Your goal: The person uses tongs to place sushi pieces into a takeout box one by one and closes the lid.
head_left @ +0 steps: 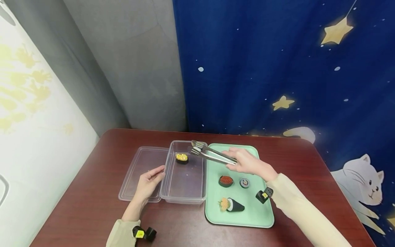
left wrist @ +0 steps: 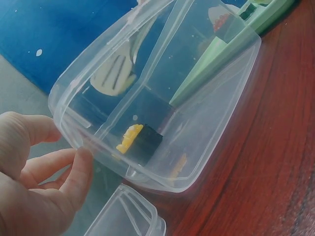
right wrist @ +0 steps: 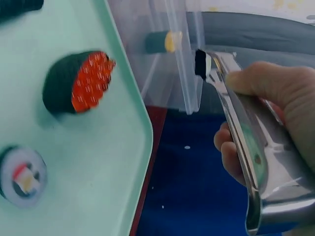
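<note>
My right hand (head_left: 245, 161) grips metal serving tongs (head_left: 216, 156) above the boundary between the clear plastic box (head_left: 185, 199) and the green tray (head_left: 240, 221). A small black-and-white piece (right wrist: 201, 64), its kind unclear, sits between the tong tips. Relaxed fingers of my left hand (head_left: 146, 183) touch the box's left side near the rim. Inside the box lies a toy sushi with yellow topping (head_left: 182, 158), toward the back. The tray carries a red roe sushi (head_left: 226, 181), a round sushi roll (head_left: 244, 183) and a cone-shaped hand roll (head_left: 232, 204).
A clear flat lid (head_left: 135, 178) lies left of the box, partly behind my left hand. The dark red table (head_left: 92, 192) ends at a grey and blue curtain (head_left: 247, 68) behind. A white patterned surface (head_left: 37, 113) stands on the left.
</note>
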A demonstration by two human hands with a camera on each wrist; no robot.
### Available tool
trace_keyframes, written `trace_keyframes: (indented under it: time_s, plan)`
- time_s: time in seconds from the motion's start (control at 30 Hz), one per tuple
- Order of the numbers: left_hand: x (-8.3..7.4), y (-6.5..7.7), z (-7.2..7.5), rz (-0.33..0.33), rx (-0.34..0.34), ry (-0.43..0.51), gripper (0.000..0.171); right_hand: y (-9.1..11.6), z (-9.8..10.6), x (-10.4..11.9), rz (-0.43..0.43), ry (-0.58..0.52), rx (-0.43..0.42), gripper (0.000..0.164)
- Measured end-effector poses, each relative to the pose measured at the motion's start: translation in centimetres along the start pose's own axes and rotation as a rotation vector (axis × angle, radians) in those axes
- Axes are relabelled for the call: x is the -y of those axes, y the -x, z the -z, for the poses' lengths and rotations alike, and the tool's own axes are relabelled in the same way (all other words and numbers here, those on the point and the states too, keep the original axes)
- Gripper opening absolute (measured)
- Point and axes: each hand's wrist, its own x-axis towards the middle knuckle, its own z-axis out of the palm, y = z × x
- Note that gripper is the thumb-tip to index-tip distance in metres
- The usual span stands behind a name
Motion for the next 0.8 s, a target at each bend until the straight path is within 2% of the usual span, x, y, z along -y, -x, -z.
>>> trace_keyframes:
  time_s: [0.2,0.37,0.53,0.8]
  plan:
    - [0.1,-0.1,0.0,0.000,-0.002,0.012,0.034,-1.7,1.0,-0.8,0.066,0.043,0.134,0.039]
    - [0.1,-0.1,0.0,-0.002,-0.004,0.008,0.034,-3.1,2.0,-0.9,0.063,0.075,0.240,0.041]
    - [0.0,-0.1,0.0,-0.013,-0.006,0.006,0.033,-4.4,3.0,-0.6,0.081,0.137,0.300,0.038]
    - [0.1,0.0,0.0,-0.018,0.005,0.006,0.033,-6.0,3.5,0.6,0.016,0.245,0.438,0.041]
